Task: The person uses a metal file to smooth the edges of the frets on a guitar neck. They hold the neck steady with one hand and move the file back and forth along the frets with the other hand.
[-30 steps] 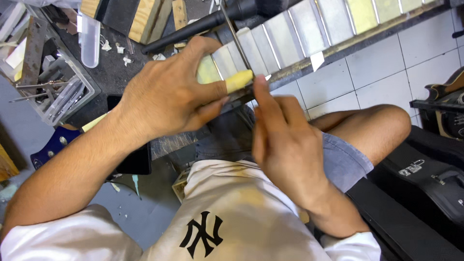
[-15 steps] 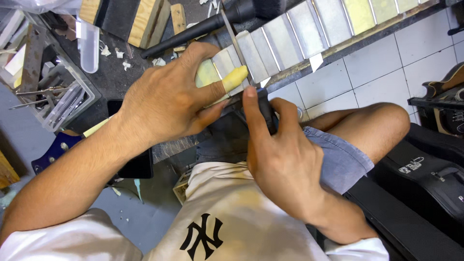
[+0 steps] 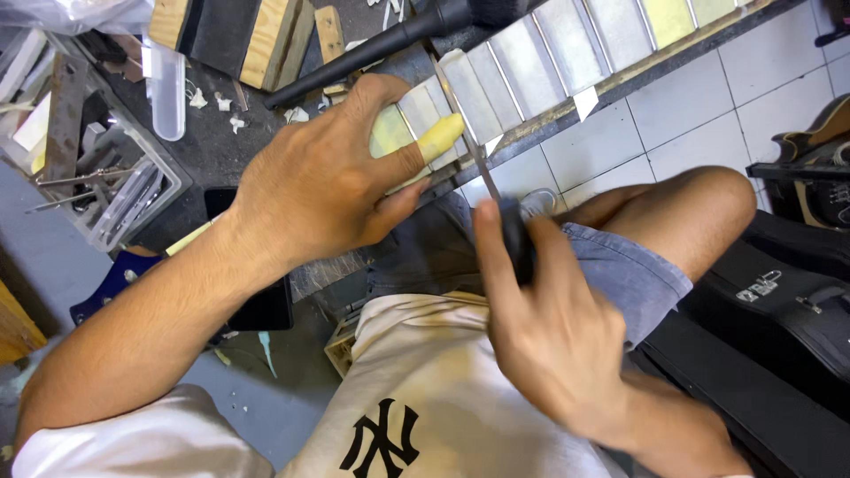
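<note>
our left hand (image 3: 319,190) presses flat on the near end of the neck (image 3: 531,62), a long strip masked in pale tape between its frets, lying across the tabletop (image 3: 212,150); the fingers spread over the tape and one fingertip wears a yellow cap (image 3: 440,137). our right hand (image 3: 549,327) is closed round the dark handle of a file (image 3: 482,159), whose thin blade reaches up and lies across the neck just beside the capped finger. to do this step well, we judge, we should hold the blade square to the fret, make light even strokes, and keep the left hand's weight down so the neck cannot rock. the capped finger sits very near the blade, so a slip is the thing to guard against. a clear tube (image 3: 166,93) and a tray of tools (image 3: 106,190) lie off to the left, a black case (image 3: 779,310) by our knee.
</note>
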